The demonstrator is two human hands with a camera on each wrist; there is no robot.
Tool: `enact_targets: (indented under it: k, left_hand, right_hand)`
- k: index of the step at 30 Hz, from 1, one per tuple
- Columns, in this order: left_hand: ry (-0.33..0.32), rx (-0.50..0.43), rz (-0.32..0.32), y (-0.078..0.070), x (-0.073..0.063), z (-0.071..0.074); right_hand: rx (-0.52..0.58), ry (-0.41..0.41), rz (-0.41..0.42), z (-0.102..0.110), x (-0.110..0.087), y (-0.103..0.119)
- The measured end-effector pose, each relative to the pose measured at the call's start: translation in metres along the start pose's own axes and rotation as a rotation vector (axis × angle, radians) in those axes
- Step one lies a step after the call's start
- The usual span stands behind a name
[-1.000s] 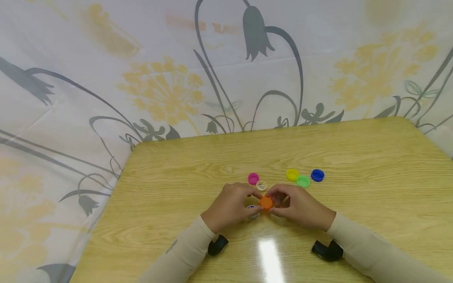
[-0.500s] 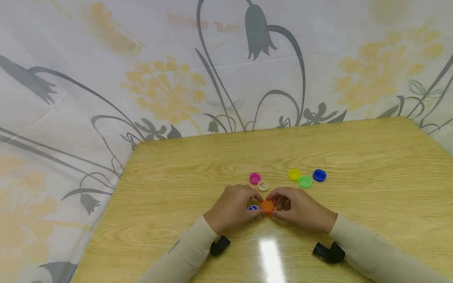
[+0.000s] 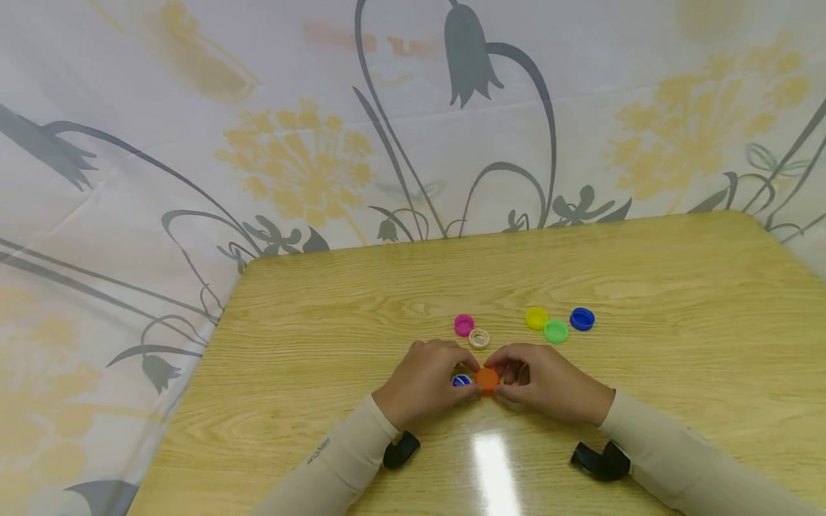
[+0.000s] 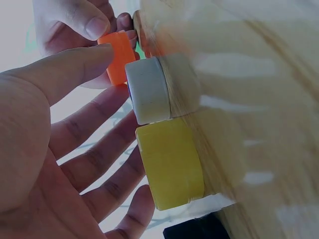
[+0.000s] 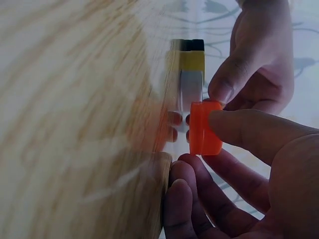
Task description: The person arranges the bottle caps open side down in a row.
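Both hands hold an orange bottle cap [image 3: 487,380] between them, its flat top upward, close over the wooden table. In the left wrist view, my left hand [image 3: 426,383] has its thumb and forefinger at one side of the cap. From the other side my right hand [image 3: 548,380] pinches it; in the right wrist view the thumb presses on the orange cap [image 5: 205,129]. A white cap with a blue top [image 3: 461,381] stands just beside the left fingers. Next to it, the left wrist view shows a yellow cap [image 4: 170,164], hidden under the hand in the head view.
Beyond the hands lie a pink cap [image 3: 464,325], a cream cap [image 3: 479,339], a yellow cap [image 3: 536,318], a green cap [image 3: 556,331] and a blue cap [image 3: 582,319]. A flower-patterned curtain [image 3: 413,143] hangs behind the table [image 3: 677,287].
The orange cap has come slightly nearer to the body, with both hands still around it. More of the blue-topped cap shows. The caps at the back have stayed in place.
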State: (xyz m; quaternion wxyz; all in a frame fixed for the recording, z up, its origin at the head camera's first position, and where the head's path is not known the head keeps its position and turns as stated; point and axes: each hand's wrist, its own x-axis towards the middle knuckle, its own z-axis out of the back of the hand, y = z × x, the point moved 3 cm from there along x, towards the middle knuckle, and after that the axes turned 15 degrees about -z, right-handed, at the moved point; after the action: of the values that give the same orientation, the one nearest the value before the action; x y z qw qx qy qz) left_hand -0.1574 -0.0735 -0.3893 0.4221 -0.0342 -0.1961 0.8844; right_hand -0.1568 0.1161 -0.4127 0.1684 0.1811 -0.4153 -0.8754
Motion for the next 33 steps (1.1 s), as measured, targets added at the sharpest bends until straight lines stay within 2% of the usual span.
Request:
enact_targets:
  k: [8,14,33]
  left_hand:
    - [-0.007,0.018,-0.009,-0.0001,0.0005,0.0001]
    - [0.003,0.019,0.004,0.0003,-0.0011,-0.0048]
    - [-0.017,0.088,-0.035,-0.0038,-0.0021,-0.0043]
  right_hand:
    - [-0.01,0.005,0.017,0.0008,0.0006,0.0014]
    - [-0.019,0.007,0.0,-0.0021,-0.0003,0.0002]
    - [-0.055,-0.022,0.036,-0.0012,-0.0021,0.0035]
